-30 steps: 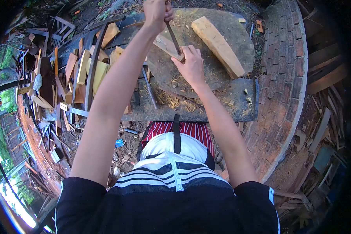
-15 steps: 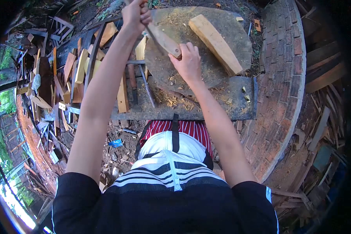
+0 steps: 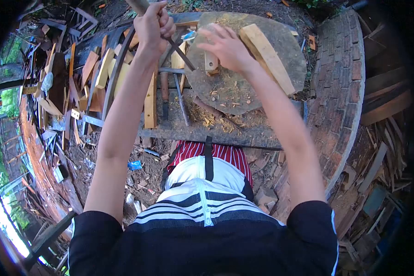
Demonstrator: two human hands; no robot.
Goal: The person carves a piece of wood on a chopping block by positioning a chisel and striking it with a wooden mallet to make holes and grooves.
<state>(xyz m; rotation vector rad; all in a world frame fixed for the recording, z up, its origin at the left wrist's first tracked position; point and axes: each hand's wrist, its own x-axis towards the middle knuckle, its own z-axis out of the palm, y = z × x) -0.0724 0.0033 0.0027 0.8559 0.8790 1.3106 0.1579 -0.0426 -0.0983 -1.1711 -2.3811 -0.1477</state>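
Note:
My left hand (image 3: 152,30) is closed around a long tool with a thick wooden end (image 3: 138,4) and a narrow dark metal bar (image 3: 181,54) pointing down to the right. The bar's tip is over the left edge of a round chopping block (image 3: 280,50). My right hand (image 3: 227,48) is open, fingers spread, above a small wooden piece with a hole (image 3: 210,64). The hand hides part of that piece; I cannot tell whether they touch. To the right, a longer squared wood block (image 3: 269,57) lies on the chopping block.
Hand tools with a wooden handle (image 3: 164,87) and a metal shaft (image 3: 181,101) lie left of the block. Wood shavings (image 3: 211,112) and a stick (image 3: 211,108) are on the bench. Offcuts (image 3: 92,69) pile up at left; a brick wall (image 3: 333,87) curves along the right.
My right hand has let go of the holed wooden piece and lifted up, fingers spreading. The piece now stands more in line with my view. My left hand still grips the tool, slightly farther left.

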